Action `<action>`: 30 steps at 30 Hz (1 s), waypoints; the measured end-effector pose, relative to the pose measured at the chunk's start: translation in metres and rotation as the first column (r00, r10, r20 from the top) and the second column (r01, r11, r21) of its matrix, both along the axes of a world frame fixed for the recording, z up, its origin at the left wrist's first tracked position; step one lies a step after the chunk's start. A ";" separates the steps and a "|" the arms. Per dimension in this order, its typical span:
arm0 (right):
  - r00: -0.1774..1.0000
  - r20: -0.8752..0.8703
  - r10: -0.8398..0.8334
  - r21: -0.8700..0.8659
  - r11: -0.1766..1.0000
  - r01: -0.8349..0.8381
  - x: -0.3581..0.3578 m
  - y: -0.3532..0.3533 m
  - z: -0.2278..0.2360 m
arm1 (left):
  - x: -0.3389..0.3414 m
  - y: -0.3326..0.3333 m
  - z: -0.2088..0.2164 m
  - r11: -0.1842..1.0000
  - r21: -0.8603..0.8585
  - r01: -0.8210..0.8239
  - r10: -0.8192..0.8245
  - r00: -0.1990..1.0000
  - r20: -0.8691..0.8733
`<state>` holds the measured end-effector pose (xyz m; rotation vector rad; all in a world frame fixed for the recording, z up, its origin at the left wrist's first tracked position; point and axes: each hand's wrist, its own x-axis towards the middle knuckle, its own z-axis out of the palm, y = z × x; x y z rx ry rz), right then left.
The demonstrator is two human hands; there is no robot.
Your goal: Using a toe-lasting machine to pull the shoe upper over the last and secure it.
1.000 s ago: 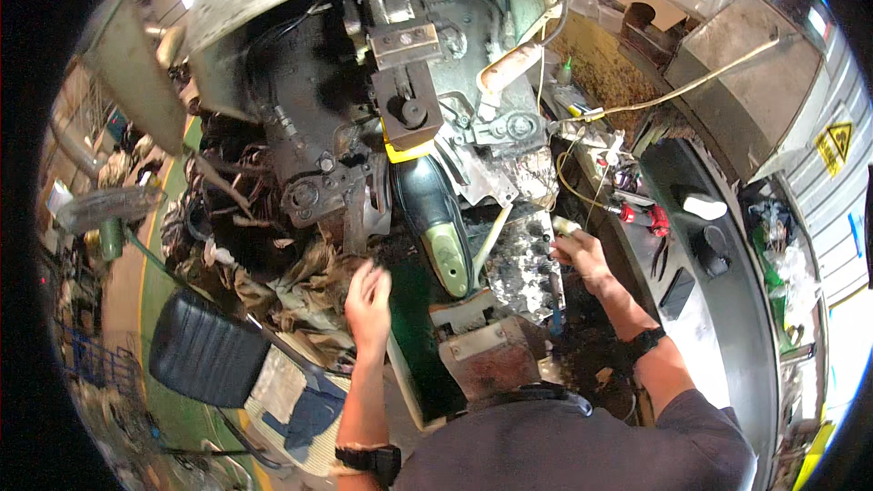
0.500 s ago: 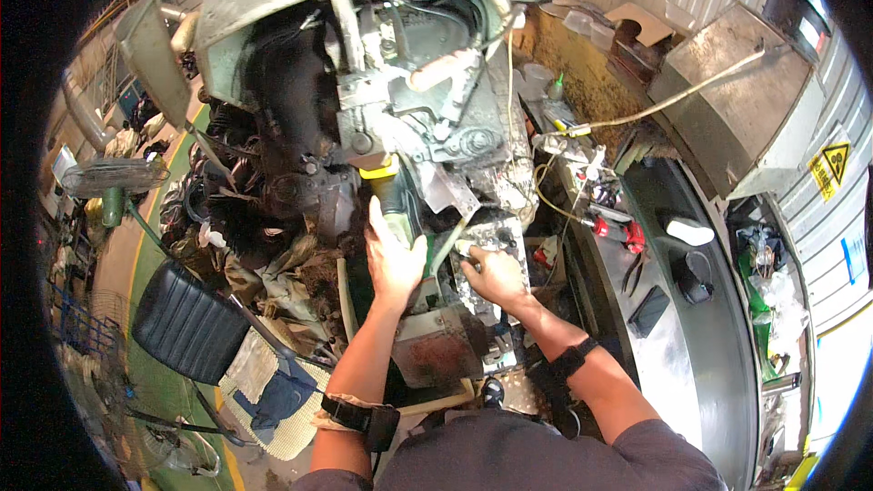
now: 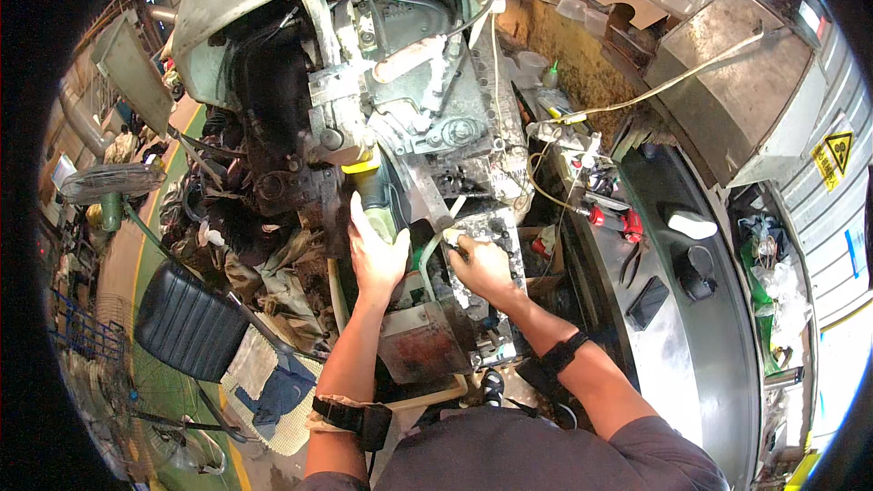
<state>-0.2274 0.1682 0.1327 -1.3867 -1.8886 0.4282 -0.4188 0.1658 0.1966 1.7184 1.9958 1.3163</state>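
Observation:
A large worn grey-white machine (image 3: pixel 446 132) fills the view before me, its cover raised and its metal works exposed. My left hand (image 3: pixel 377 259) is closed round a dark green and black cylindrical tool (image 3: pixel 371 191) with a yellow collar. The tool's far end points at a metal block of the machine, and whether they touch cannot be told. My right hand (image 3: pixel 484 268) is closed at the end of a pale curved hose-like piece (image 3: pixel 426 264), above a metal plate with holes (image 3: pixel 491 227). Whatever its fingers pinch is mostly hidden by them.
A metal workbench (image 3: pixel 668 345) on the right carries a phone (image 3: pixel 647 303), red-handled tools (image 3: pixel 618 221), a black cup-like item (image 3: pixel 696 273) and a white object (image 3: pixel 691 225). Left stand a black chair (image 3: pixel 191 320) and a fan (image 3: pixel 114 182). A sheet-metal box (image 3: pixel 727 86) is at upper right.
The machine and both my hands appear farther left in the picture, as the view has shifted. Each hand keeps its grip.

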 end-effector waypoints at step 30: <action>0.999 -0.031 -0.021 -0.052 0.998 0.019 -0.002 -0.001 0.008 | -0.010 0.012 -0.013 0.972 0.230 0.051 -0.008 0.983 -0.184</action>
